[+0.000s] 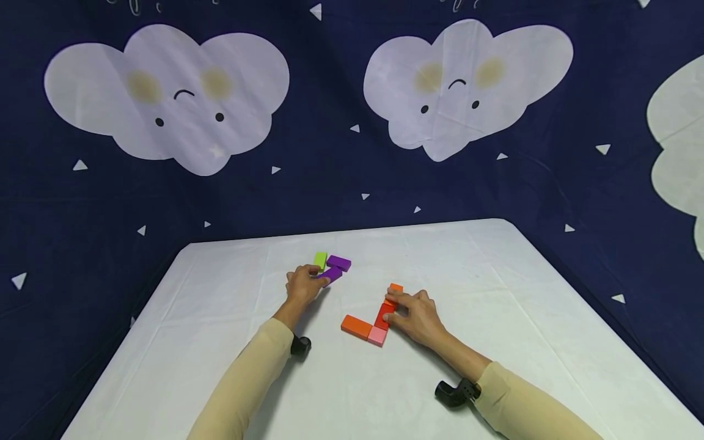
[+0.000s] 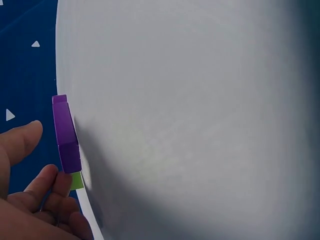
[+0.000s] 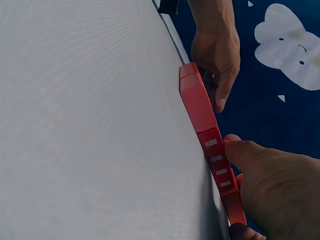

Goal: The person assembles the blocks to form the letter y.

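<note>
My left hand (image 1: 305,283) reaches over a purple block (image 1: 331,275), its thumb spread away from the fingers. The fingertips are at the end of this purple block (image 2: 66,135), close to a lime green block (image 1: 321,260). A second purple block (image 1: 339,263) lies just behind. My right hand (image 1: 420,318) curls its forefinger over an orange block (image 1: 395,288) at the far end of a joined row. Its thumb rests on the adjoining red block (image 3: 215,157). A pink block (image 1: 376,336) makes the corner, with another orange block (image 1: 355,327) running left from it.
A white cloth-covered table (image 1: 484,263) carries the blocks. Behind it hangs a dark blue backdrop (image 1: 324,195) with clouds and small triangles. Black wrist cameras sit on both forearms, the right one (image 1: 456,393) low over the table.
</note>
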A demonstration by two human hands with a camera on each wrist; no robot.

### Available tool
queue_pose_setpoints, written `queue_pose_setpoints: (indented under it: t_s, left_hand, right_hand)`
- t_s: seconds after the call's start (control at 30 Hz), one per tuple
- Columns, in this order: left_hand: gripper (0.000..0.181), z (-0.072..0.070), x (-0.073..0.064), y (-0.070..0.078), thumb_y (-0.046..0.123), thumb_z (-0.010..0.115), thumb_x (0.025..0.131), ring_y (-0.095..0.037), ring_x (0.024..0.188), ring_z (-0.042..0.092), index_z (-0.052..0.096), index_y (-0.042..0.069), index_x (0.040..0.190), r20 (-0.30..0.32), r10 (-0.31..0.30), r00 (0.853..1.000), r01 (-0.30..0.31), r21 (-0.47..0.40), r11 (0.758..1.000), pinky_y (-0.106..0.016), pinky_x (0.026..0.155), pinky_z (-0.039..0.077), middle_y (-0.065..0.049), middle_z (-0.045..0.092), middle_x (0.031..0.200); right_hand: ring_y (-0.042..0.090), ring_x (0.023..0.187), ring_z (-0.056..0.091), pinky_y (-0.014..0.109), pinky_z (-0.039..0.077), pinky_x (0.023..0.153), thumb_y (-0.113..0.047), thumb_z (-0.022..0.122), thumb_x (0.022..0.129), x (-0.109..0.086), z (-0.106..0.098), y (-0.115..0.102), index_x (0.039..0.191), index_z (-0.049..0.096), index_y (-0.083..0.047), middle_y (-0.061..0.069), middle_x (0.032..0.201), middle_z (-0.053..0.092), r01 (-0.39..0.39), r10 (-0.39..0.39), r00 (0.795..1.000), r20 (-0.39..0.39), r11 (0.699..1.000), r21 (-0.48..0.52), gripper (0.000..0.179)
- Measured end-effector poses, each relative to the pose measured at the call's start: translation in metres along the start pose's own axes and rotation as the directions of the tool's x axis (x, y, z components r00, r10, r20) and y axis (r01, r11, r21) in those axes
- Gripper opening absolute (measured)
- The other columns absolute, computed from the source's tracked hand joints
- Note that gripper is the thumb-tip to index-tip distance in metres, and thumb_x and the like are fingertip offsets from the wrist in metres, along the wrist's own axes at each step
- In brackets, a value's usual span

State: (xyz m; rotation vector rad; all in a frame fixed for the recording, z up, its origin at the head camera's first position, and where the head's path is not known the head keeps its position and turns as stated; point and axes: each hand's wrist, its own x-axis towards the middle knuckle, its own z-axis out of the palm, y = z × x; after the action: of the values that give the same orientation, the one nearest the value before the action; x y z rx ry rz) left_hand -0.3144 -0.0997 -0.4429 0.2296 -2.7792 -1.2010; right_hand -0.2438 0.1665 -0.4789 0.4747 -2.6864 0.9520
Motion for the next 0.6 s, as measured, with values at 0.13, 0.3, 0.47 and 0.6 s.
queue_pose_setpoints:
  t_s: [0.13, 0.3, 0.47, 0.6]
  left_hand:
    - [0.044, -0.0005, 0.0004, 0.0003, 0.025, 0.072, 0.08, -0.031, 0.111, 0.043, 0.064, 0.007, 0.119, 0.01, -0.007, 1.0, 0.007, 0.015, 1.0, -0.045, 0.093, 0.033, -0.013, 0.062, 0.116]
    - [0.044, 0.0004, 0.0016, -0.0004, 0.025, 0.072, 0.081, -0.03, 0.11, 0.044, 0.063, 0.007, 0.12, 0.028, -0.011, 1.0, 0.011, 0.015, 1.0, -0.045, 0.093, 0.033, -0.013, 0.063, 0.115]
    - [0.044, 0.0026, 0.003, -0.0022, 0.023, 0.073, 0.08, -0.029, 0.108, 0.044, 0.064, 0.007, 0.12, 0.038, -0.018, 0.999, 0.017, 0.014, 1.0, -0.044, 0.09, 0.034, -0.013, 0.063, 0.113]
    - [0.043, 0.0036, 0.0033, -0.003, 0.021, 0.073, 0.079, -0.029, 0.106, 0.045, 0.065, 0.007, 0.119, 0.04, -0.001, 0.999, 0.0, 0.024, 1.0, -0.044, 0.09, 0.034, -0.013, 0.063, 0.11]
  right_hand:
    - [0.01, 0.076, 0.036, 0.029, 0.028, 0.073, -0.033, 0.076, 0.075, 0.0002, 0.001, -0.0001, 0.12, 0.066, -0.018, -0.006, 0.133, 0.058, -0.001, 0.001, 1.0, 0.003, 1.0, -0.007, 0.048]
    - [0.01, 0.076, 0.036, 0.029, 0.028, 0.074, -0.033, 0.076, 0.075, 0.0004, 0.0001, -0.0009, 0.12, 0.066, -0.017, -0.006, 0.133, 0.059, 0.005, -0.005, 1.0, 0.006, 1.0, 0.0, 0.049]
    - [0.01, 0.076, 0.036, 0.029, 0.028, 0.074, -0.033, 0.076, 0.075, 0.0005, -0.0005, -0.0005, 0.12, 0.066, -0.017, -0.005, 0.133, 0.058, 0.005, -0.004, 1.0, 0.005, 1.0, -0.001, 0.049]
    - [0.01, 0.076, 0.036, 0.029, 0.028, 0.073, -0.034, 0.076, 0.075, 0.0003, -0.0002, 0.0001, 0.12, 0.066, -0.017, -0.005, 0.133, 0.058, 0.005, -0.005, 1.0, 0.004, 1.0, 0.002, 0.049]
